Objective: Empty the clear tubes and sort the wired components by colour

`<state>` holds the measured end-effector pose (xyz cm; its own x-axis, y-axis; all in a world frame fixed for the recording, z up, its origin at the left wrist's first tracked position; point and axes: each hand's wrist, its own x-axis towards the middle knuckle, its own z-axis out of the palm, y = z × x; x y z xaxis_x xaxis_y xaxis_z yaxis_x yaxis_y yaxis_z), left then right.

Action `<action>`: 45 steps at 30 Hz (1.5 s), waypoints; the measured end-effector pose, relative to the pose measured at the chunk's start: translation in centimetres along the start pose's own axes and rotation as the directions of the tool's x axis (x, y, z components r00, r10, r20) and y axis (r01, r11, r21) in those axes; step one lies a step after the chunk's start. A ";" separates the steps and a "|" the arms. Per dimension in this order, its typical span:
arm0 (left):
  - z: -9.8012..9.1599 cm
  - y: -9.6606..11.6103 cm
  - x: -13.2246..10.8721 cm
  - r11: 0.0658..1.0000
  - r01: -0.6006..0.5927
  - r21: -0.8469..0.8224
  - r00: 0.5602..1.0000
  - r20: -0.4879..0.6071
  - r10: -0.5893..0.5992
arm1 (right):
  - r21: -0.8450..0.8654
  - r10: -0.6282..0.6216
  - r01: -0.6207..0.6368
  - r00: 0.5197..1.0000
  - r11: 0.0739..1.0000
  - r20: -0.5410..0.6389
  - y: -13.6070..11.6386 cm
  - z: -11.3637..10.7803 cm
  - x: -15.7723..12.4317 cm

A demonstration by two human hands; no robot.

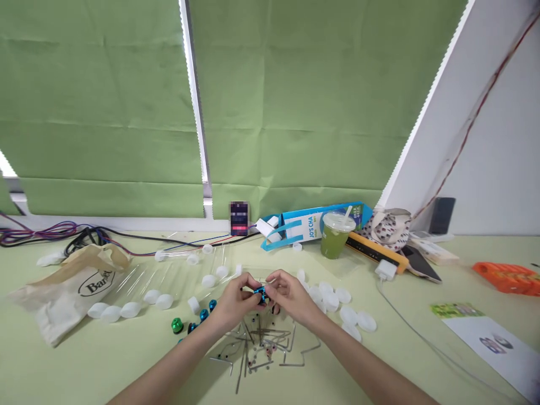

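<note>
Both hands meet over the middle of the table around a small shiny blue metal part (261,293). My left hand (237,301) pinches it from the left with thumb and finger. From the right, my right hand (289,295) closes its fingertips on the same part, which they partly hide. Below the hands lie scattered bent metal rods (270,337), some L-shaped, among tiny loose pieces. Beside my left wrist are several similar blue metal parts (203,315) and a green one (177,325). White round caps (331,301) lie to the right of my right hand.
Clear plastic tubes with white caps (130,309) lie at left by a cloth bag (71,287). Behind stand a phone (239,218), a blue-white bag (299,228) and a cup of green drink (335,236). A white charger (385,270) trails its cable rightward.
</note>
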<state>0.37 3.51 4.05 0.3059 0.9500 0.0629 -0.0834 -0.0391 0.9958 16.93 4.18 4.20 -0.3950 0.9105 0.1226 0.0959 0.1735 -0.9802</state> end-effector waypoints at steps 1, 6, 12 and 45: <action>0.0 0.1 0.0 1.000 0.009 -0.004 1.000 0.001 -0.009 | -0.008 0.021 -0.021 1.000 1.000 0.005 0.0 0.0 0.1; -0.4 0.2 0.1 1.000 -0.004 0.010 1.000 -0.023 0.004 | -0.033 -0.081 0.080 0.996 0.996 -0.021 -0.2 0.2 0.1; -0.6 -0.1 0.2 0.999 -0.026 0.029 1.000 -0.005 0.027 | -0.075 -0.053 0.054 0.998 0.996 0.024 -0.5 0.3 0.1; -0.4 -0.5 0.3 0.999 -0.034 0.034 0.999 -0.020 0.035 | -0.034 -0.033 0.034 0.999 0.999 0.036 -0.6 0.4 0.1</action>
<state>0.11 3.92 3.57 0.2840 0.9540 0.0964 -0.0611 -0.0823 0.9947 16.49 4.06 4.79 -0.4309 0.8900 0.1490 0.1135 0.2173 -0.9695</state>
